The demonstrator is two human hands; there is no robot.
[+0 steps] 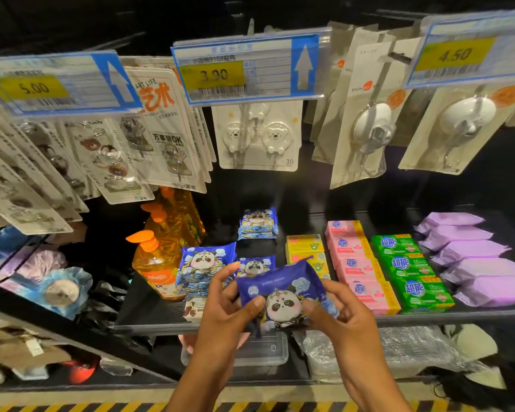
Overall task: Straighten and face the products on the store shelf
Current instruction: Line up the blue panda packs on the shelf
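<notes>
pinching panda packet (280, 285) (both hands (223, 319) (348, 319))

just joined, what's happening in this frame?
A person is holding a blue panda-print pack with both hands, left hand and right hand, pinching it at its lower edge. It is tilted and held just in front of the shelf, not yet placed. Matching panda packs sit on the shelf beside an orange pump bottle. The pink soap bars and green soap bars to the right lie in rows.
</notes>
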